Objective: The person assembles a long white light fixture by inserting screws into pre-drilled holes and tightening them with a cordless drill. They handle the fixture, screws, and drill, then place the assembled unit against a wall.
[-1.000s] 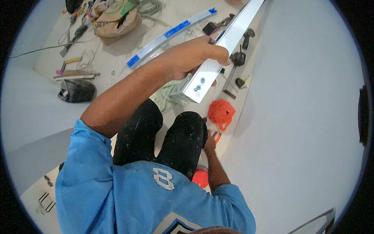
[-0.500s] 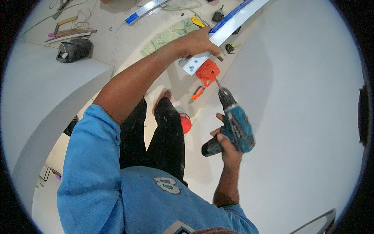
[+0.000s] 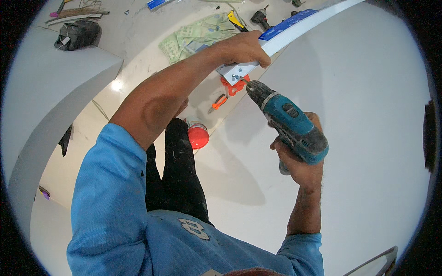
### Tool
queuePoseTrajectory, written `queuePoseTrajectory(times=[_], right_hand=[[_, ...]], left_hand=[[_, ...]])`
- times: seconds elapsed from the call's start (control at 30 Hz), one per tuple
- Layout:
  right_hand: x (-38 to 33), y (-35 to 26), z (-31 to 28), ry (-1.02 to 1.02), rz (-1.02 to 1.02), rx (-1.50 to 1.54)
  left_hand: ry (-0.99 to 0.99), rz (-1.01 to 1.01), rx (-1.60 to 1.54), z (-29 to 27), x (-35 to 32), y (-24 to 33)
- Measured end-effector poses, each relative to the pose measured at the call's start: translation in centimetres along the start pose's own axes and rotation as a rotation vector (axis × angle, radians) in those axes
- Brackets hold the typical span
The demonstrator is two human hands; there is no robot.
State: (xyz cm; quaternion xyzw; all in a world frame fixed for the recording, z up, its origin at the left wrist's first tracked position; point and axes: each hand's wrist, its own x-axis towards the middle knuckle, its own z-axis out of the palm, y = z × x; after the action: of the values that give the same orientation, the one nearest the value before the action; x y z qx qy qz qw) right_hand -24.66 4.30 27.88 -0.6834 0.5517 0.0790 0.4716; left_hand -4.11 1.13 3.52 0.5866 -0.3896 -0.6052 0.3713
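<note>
So the left hand (image 3: 252,48) is wrapped around a shiny metal rail (image 3: 299,35) near its end, and the right hand (image 3: 301,169)'s clamped on a blue drill (image 3: 294,122), bit (image 3: 244,80) right by the screws (image 3: 235,77) there.

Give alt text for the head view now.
Right hand holds a teal drill, its bit close to screws at one end of a white rail gripped by the left hand. Orange pliers lie below.

Bright light, glare spot on floor (image 3: 99,133), soft shadows on white wall (image 3: 368,138) — bowed edges (black corners)
</note>
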Motion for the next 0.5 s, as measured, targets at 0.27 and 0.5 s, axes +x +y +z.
queuePoseTrajectory(times=[0.27,0.5], right_hand=[[-1.9,-1.3,-0.7,0.105,0.016,0.089],[-0.9,-1.3,-1.4,0.065,-0.102,-0.169]], left_hand=[[-0.014,-0.026,0.007,0.3,0.3,-0.5],[-0.045,-0.038,-0.008,-0.3,-0.5,0.6]])
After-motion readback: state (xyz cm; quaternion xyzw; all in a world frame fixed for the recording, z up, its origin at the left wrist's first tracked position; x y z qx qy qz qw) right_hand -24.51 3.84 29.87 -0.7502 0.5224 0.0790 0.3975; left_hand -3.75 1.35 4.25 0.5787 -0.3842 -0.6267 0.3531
